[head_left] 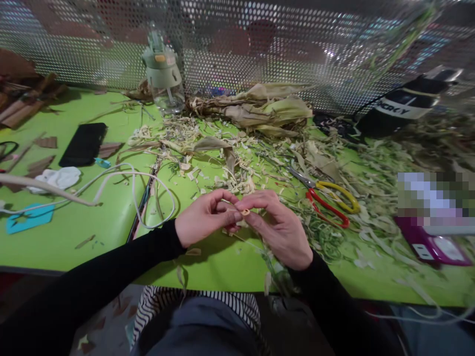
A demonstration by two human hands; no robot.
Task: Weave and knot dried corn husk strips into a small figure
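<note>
Low over the green table, my left hand [208, 216] and my right hand [279, 225] meet fingertip to fingertip. Between them is a small pale rolled husk piece [245, 212], with a ring-like end showing. Thumb and forefinger of each hand are closed on it, and part of it is hidden by the fingers. Husk scraps [241, 184] lie just beyond my hands. Scissors [317, 189] with one red and one yellow handle lie open to the right of my right hand. A green tangle of fibres [328, 240] is close beside that hand.
Dried corn husks [256, 109] lie at the back, near a clear bottle [165, 79] and a perforated metal screen [237, 44]. On the left are a black phone [83, 144] and a looped white cable [134, 198]. A black bottle [397, 110] and a purple object [426, 242] sit right.
</note>
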